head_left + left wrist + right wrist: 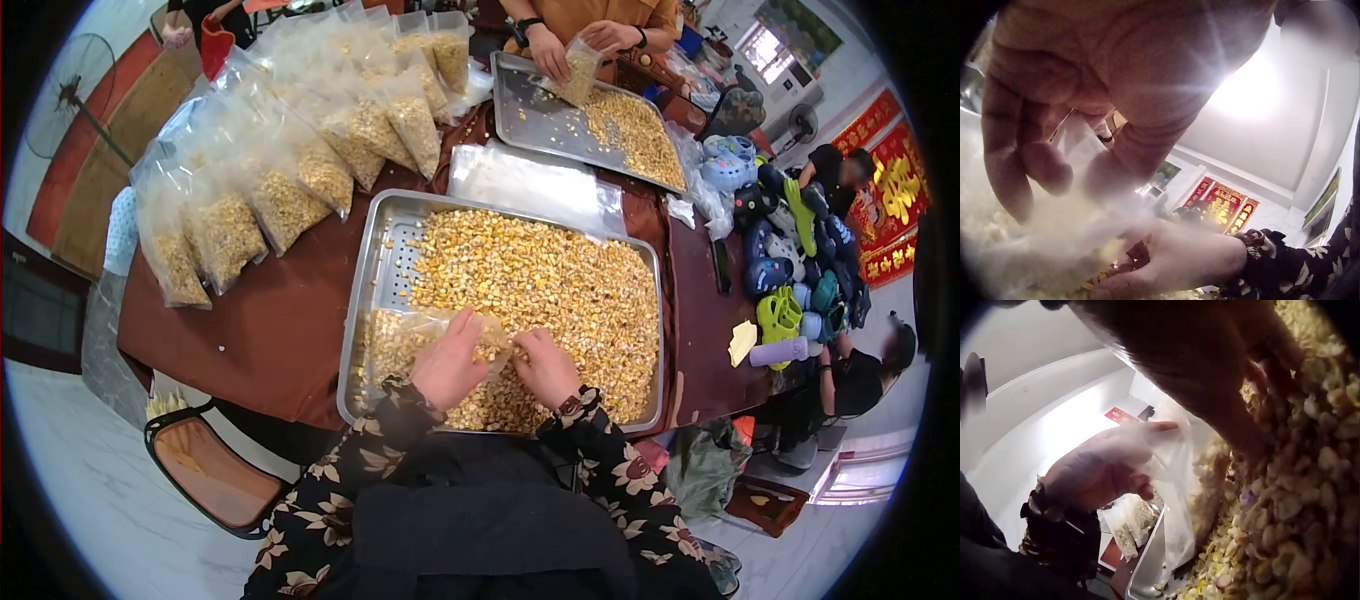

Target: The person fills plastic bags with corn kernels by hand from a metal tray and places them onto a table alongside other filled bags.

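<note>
A clear plastic bag (395, 345) partly filled with corn kernels lies on its side in the near metal tray (352, 345). My left hand (450, 365) grips this bag near its mouth; in the left wrist view the thumb and fingers hold the cloudy film (1082, 147). Just right of the mouth, my right hand (547, 372) has its fingertips among the loose corn kernels (560, 280). In the right wrist view its fingers (1250, 434) reach down into the kernels beside the bag, with a gap between thumb and fingers.
Many filled bags (290, 190) stand at the back left. Flat plastic bags (530, 180) lie behind my tray. Across the table, a person (590, 25) holds a bag over a second tray (520, 115). Several clogs (780, 315) are piled at the right, near a purple bottle (778, 351).
</note>
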Available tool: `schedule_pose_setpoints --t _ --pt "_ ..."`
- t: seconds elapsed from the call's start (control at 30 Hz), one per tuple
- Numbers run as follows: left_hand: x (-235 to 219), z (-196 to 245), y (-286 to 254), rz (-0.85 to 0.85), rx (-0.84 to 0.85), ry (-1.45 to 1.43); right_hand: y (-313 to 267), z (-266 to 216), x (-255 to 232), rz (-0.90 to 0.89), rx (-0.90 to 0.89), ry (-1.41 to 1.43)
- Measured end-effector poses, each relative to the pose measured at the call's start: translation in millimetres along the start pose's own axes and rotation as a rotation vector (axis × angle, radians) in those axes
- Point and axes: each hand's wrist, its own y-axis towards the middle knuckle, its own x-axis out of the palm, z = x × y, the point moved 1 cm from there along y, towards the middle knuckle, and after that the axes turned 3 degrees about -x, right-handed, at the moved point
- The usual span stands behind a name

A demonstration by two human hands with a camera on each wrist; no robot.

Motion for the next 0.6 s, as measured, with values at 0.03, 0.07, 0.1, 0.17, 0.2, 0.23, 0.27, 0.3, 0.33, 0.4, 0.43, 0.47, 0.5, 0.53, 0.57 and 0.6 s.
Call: schedule_pose_setpoints --t 0.03,0.07,0.1,0.17,0.2,0.23,0.27,0.3,0.33,0.4,0.43,0.47,0.5,0.53,0.57,0.6 --pt "-2.5 2.0 -0.1 0.001 0.0 0.002 1.2 7.0 2.3 0.049 -0.018 0.05" --pt "-5.5 4.6 0.1 -0.058 -0.042 -0.001 1.0 13.7 4.0 0.05 -0.02 0.05" --pt "-7.7 6.3 0.6 -0.114 -0.083 -0.004 2.4 15.8 1.6 0.076 -0.016 0.091" --pt "-6.6 4.4 0.5 -0.107 -0.075 -0.001 4.5 27.0 3.4 0.166 -0.06 0.163" --pt "-6.2 3.8 0.5 -0.104 -0.064 0.004 4.8 21.5 -2.7 0.164 -0.062 0.163" --pt "-7.3 5.1 0.4 -0.103 -0.065 0.003 4.1 11.4 -14.5 0.137 -0.01 0.234" --pt "-9.0 7.7 0.2 -0.116 -0.08 0.004 3.7 3.5 -23.4 0.11 0.044 0.305" --pt "-9.1 9.6 0.3 -0.131 -0.094 0.005 4.0 -1.4 -26.8 0.149 0.006 0.325" --pt "-6.4 8.4 0.6 -0.134 -0.092 0.004 4.0 -12.0 -34.3 0.151 0.01 0.324" --pt "0.7 2.6 0.8 -0.045 -0.035 0.008 4.3 -34.9 -46.9 0.104 0.008 0.356" --pt "3.8 -0.1 0.8 -0.046 -0.035 0.009 3.7 -36.2 -42.3 0.114 -0.039 0.462" --pt "6.1 -2.6 0.8 -0.023 -0.016 0.004 3.5 -38.2 -42.5 0.114 -0.04 0.463" --pt "5.4 -3.1 0.7 0.001 0.001 -0.001 3.2 -41.6 -43.8 0.096 -0.063 0.477" --pt "3.9 -3.0 0.2 0.004 -0.002 0.001 3.6 -44.1 -44.4 0.077 -0.089 0.491" --pt "2.1 -1.6 -0.3 -0.006 0.001 -0.006 4.0 -42.8 -44.5 0.074 -0.093 0.491" --pt "0.9 -0.8 -0.5 -0.017 0.006 -0.015 3.9 -37.9 -45.5 0.082 -0.06 0.443"
